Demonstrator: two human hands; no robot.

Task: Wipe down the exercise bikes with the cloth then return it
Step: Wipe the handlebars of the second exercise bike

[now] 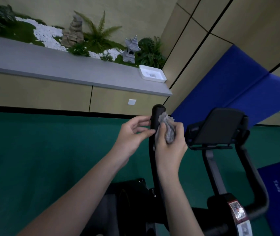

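Note:
A black exercise bike (219, 169) fills the lower right, its console (219, 128) to the right of my hands. The bike's left handlebar grip (157, 114) stands upright at centre. My right hand (171, 142) grips a crumpled grey cloth (169, 126) and presses it against the right side of that grip. My left hand (132, 133) is on the grip's left side, fingers and thumb loosely curled, fingertips touching the black bar. Part of the bar is hidden behind my right hand.
A grey ledge (59, 65) runs along the far wall with plants, white pebbles and a stone lantern (130, 50). A white tray (152, 74) sits at the ledge's right end. Blue mats (238, 79) lean at right. Green floor (42, 150) spreads left.

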